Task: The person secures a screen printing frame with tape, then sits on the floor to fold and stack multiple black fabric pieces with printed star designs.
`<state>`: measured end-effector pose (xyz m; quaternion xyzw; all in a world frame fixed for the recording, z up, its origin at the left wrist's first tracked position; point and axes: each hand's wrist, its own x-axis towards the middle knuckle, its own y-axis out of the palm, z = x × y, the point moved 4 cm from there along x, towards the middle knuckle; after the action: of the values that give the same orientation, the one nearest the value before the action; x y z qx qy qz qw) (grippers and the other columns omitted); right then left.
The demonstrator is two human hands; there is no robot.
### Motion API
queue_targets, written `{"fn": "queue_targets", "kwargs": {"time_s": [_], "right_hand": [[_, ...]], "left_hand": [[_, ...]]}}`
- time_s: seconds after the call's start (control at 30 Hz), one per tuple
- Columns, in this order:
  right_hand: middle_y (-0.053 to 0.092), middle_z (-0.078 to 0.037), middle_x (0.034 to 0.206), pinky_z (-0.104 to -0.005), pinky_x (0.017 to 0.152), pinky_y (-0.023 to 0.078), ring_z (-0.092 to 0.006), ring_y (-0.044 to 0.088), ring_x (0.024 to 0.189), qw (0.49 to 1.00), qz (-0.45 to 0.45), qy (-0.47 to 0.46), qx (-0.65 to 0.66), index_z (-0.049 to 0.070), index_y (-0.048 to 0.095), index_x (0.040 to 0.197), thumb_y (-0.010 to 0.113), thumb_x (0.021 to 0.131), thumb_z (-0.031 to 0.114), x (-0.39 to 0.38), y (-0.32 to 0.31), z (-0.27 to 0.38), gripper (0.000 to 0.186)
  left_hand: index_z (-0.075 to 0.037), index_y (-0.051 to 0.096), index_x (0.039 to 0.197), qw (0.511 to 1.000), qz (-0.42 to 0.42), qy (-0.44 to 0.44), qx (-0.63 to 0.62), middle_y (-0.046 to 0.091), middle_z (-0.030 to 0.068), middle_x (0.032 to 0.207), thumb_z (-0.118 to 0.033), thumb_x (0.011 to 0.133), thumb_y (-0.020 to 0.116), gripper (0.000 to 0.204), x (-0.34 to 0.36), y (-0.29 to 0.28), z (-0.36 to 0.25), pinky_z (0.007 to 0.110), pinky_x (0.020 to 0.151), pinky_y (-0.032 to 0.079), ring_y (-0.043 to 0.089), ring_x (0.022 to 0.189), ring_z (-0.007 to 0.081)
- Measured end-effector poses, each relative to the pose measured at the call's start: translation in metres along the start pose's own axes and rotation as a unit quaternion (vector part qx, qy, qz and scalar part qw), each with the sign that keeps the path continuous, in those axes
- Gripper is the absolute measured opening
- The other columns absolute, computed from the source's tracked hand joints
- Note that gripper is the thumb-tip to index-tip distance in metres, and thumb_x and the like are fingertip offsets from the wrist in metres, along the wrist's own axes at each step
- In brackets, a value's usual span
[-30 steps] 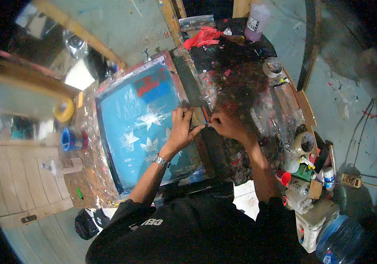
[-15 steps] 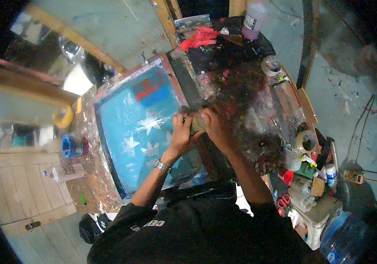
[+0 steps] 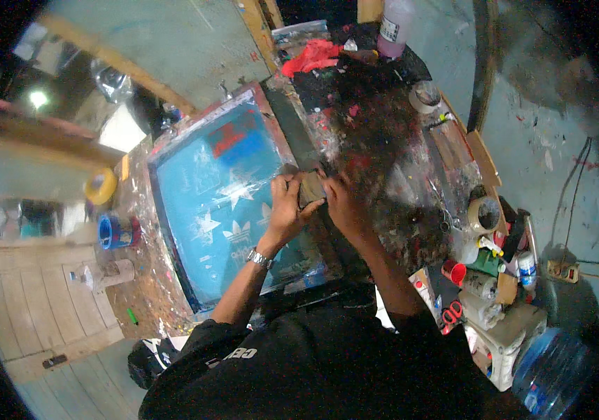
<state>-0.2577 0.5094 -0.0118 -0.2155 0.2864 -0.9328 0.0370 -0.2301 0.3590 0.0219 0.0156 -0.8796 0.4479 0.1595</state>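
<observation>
My left hand (image 3: 288, 208), with a metal watch (image 3: 259, 260) at the wrist, curls its fingers round the left side of a small, brown, squarish piece (image 3: 311, 189). I cannot make out its exact kind. On the piece's right side, the bent fingers of my right hand (image 3: 342, 207) close against its edge. Both hands are over the right border of a screen-printing frame (image 3: 166, 245). Its blue mesh (image 3: 198, 182) carries pale star and leaf-like shapes, with a red and a darker blue patch near the far end.
Left of the frame are yellow tape (image 3: 101, 186), a blue-rimmed cup (image 3: 109, 232) and a bottle (image 3: 112, 271). A red cloth (image 3: 311, 56) and a pink-liquid bottle (image 3: 393, 31) are at the back. Rightward are tape rolls (image 3: 484, 214), scissors (image 3: 446, 219) and red-handled scissors (image 3: 452, 313).
The brown piece has turned so that more of its flat face shows between my hands. My right hand has shifted slightly right and down. The frame stays in place.
</observation>
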Motion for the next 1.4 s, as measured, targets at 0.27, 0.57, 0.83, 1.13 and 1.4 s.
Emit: {"fn": "queue_targets", "kwargs": {"time_s": [0.27, 0.57, 0.83, 1.13, 1.4], "right_hand": [[0.068, -0.012, 0.096, -0.0342, 0.077, 0.051, -0.0208, 0.067, 0.090, 0.969, -0.005, 0.171, 0.180, -0.002, 0.068, 0.107, 0.066, 0.096, 0.017, -0.017, -0.085, -0.004, 0.022], [0.071, -0.011, 0.101, -0.0317, 0.079, 0.052, -0.0165, 0.066, 0.090, 0.981, 0.015, 0.105, 0.165, -0.002, 0.068, 0.109, 0.068, 0.096, 0.023, 0.019, -0.074, -0.007, 0.028], [0.064, -0.013, 0.095, -0.0408, 0.078, 0.051, -0.0322, 0.064, 0.088, 0.993, 0.104, -0.035, -0.044, 0.001, 0.069, 0.111, 0.063, 0.093, 0.010, 0.037, -0.025, 0.044, 0.021], [0.057, -0.017, 0.096, -0.0450, 0.081, 0.049, -0.0382, 0.059, 0.092, 0.993, 0.095, -0.028, -0.063, -0.001, 0.067, 0.104, 0.058, 0.091, 0.001, -0.024, -0.033, 0.038, 0.016], [0.057, -0.019, 0.097, -0.0471, 0.084, 0.049, -0.0415, 0.058, 0.095, 0.995, 0.091, -0.024, -0.035, -0.002, 0.063, 0.104, 0.059, 0.092, 0.001, 0.000, -0.024, 0.028, 0.014]], "left_hand": [[0.003, 0.042, 0.135, 0.990, -0.138, -0.007, 0.012, 0.046, 0.0235, 0.116, -0.029, 0.082, 0.079, 0.072, -0.001, -0.033, -0.003, 0.047, 0.092, 0.042, 0.046, 0.109, 0.0389], [0.001, 0.049, 0.135, 0.975, 0.016, 0.098, 0.198, 0.052, 0.0219, 0.126, -0.031, 0.091, 0.067, 0.057, -0.034, -0.014, -0.026, 0.049, 0.099, 0.041, 0.050, 0.113, 0.0406], [0.000, 0.053, 0.128, 0.988, 0.027, 0.081, 0.129, 0.050, 0.0200, 0.133, -0.032, 0.084, 0.075, 0.059, -0.036, -0.003, 0.001, 0.049, 0.098, 0.040, 0.047, 0.115, 0.0381], [0.002, 0.059, 0.119, 0.980, 0.083, 0.085, 0.158, 0.057, 0.0192, 0.120, -0.028, 0.084, 0.070, 0.048, -0.053, 0.023, 0.012, 0.048, 0.095, 0.038, 0.047, 0.113, 0.0376], [0.002, 0.057, 0.117, 0.990, 0.057, 0.110, 0.069, 0.054, 0.0211, 0.117, -0.022, 0.084, 0.072, 0.043, -0.039, 0.000, -0.006, 0.050, 0.095, 0.037, 0.046, 0.112, 0.0405]]}}
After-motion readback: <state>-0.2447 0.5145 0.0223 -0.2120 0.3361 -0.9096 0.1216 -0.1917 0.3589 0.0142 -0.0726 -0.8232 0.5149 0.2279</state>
